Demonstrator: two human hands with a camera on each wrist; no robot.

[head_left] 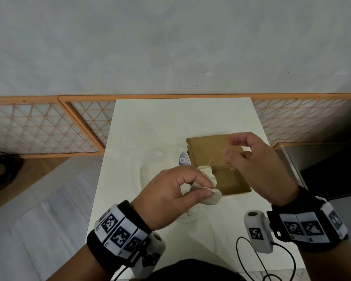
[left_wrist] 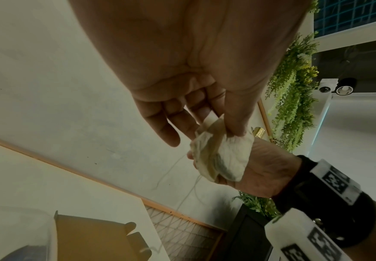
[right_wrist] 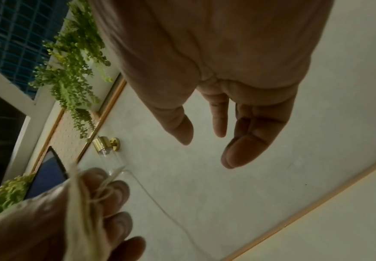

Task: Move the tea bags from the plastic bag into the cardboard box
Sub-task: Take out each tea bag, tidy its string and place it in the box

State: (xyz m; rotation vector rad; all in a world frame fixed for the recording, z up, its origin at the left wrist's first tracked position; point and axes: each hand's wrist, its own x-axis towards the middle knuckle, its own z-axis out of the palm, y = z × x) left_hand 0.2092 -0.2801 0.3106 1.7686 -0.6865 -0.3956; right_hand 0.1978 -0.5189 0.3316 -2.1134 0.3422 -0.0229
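My left hand (head_left: 206, 186) pinches a bunch of cream tea bags (head_left: 211, 179) between thumb and fingers, held above the table at the near left corner of the open brown cardboard box (head_left: 217, 155). In the left wrist view the tea bags (left_wrist: 222, 159) hang from my left hand (left_wrist: 216, 123), with thin strings trailing down toward the box (left_wrist: 88, 236). My right hand (head_left: 231, 147) hovers over the box with its fingers loosely curled and holds nothing; the right wrist view shows my right hand (right_wrist: 207, 146) empty. A clear plastic bag (head_left: 156, 155) lies left of the box.
Everything sits on a narrow white table (head_left: 170, 118) against a grey wall. Orange lattice panels (head_left: 39, 126) stand on both sides. To the right is a dark screen (head_left: 322, 169). A black cable (head_left: 0, 173) coils on the floor at left.
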